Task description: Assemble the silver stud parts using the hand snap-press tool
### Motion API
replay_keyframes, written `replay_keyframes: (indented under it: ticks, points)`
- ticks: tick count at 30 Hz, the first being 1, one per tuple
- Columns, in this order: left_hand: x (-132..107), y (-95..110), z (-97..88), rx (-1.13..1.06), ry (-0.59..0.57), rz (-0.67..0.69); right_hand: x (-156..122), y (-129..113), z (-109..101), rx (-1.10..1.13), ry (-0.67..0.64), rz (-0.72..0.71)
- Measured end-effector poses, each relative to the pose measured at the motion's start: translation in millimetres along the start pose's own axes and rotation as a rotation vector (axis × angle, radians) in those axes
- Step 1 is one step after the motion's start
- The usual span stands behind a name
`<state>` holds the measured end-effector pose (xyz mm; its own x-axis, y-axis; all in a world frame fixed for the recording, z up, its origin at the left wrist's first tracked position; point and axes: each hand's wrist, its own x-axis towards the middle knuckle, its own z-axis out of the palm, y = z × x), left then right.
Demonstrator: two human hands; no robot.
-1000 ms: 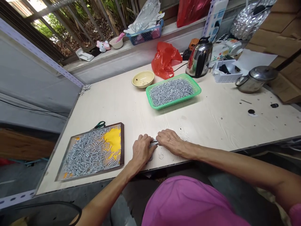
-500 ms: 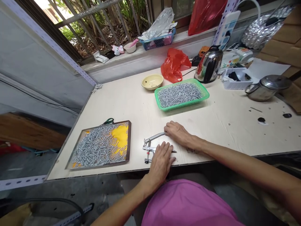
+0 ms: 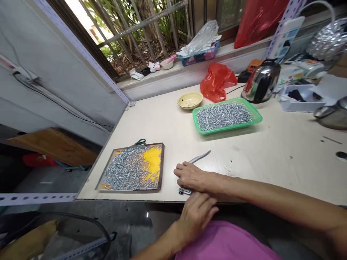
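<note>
- Covering the middle of a metal hand tool, a person's right hand leans over the pale surface, fingers curled and close together; whether they pinch the tool cannot be told.
- One handle emerges on the far side of those fingers, and the small head end shows on their near side, close to the surface's front edge.
- Slanting away from the person and to the right, the visible handle ends in a bare tip; the head end points left. The hand hides the middle.
- The left hand, fingers bent and together, sits at the front edge below the right wrist; any hold is hidden.
- Counted: one tool, two hands, one tray and one green basket, both bearing silver pieces too many to number, plus one yellow bowl.
</note>
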<state>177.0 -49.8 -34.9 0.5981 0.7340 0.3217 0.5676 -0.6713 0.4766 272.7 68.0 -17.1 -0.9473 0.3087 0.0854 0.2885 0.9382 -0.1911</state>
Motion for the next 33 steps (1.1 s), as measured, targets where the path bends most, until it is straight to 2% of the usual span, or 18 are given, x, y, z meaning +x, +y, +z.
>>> replay_keyframes:
  ticks: [2,3,4,7,9,11,13,15,17,19,22,24,26,29,31,33]
  points:
    - [-14,-3,-21.3,0.063,0.107,0.061,3,-1,8,0.005,0.026,-0.034]
    - [-20,-9,-34.1,0.126,0.167,0.037,4,0,13,0.022,0.044,-0.051]
    - [-24,-18,-47.9,0.203,0.223,-0.026,5,1,17,0.043,0.067,-0.060]
    - [-29,-62,-87.2,0.448,0.315,-0.359,7,0,27,0.141,0.174,-0.043]
    - [-29,-96,-105.0,0.573,0.282,-0.522,8,-2,24,0.226,0.301,0.008]
    - [-28,-126,-113.6,0.639,0.193,-0.627,5,0,10,0.305,0.468,0.084]
    - [-26,-145,-115.2,0.663,0.083,-0.702,-5,10,-15,0.328,0.636,0.195]
    - [-24,-155,-114.5,0.670,-0.008,-0.754,-21,30,-44,0.280,0.750,0.315]
    - [-22,-157,-115.0,0.672,-0.066,-0.787,-43,58,-69,0.154,0.773,0.455]
    - [-19,-156,-118.0,0.657,-0.089,-0.809,-66,84,-85,-0.001,0.759,0.597]
    - [-14,-149,-123.7,0.604,-0.021,-0.826,-89,101,-83,-0.147,0.672,0.743]
    - [-10,-139,-123.7,0.460,0.069,-0.855,-96,90,-68,-0.098,0.587,0.731]
    - [-4,-124,-117.7,0.139,0.127,-0.937,-96,65,-49,0.056,0.458,0.643]
    - [6,-97,-98.3,-0.393,0.090,-1.081,-90,20,-24,0.251,0.221,0.543]
    - [10,-83,-83.4,-0.543,0.039,-1.122,-87,-1,-13,0.286,0.093,0.543]
    - [13,-74,-71.5,-0.559,-0.011,-1.138,-86,-13,-7,0.282,0.015,0.570]
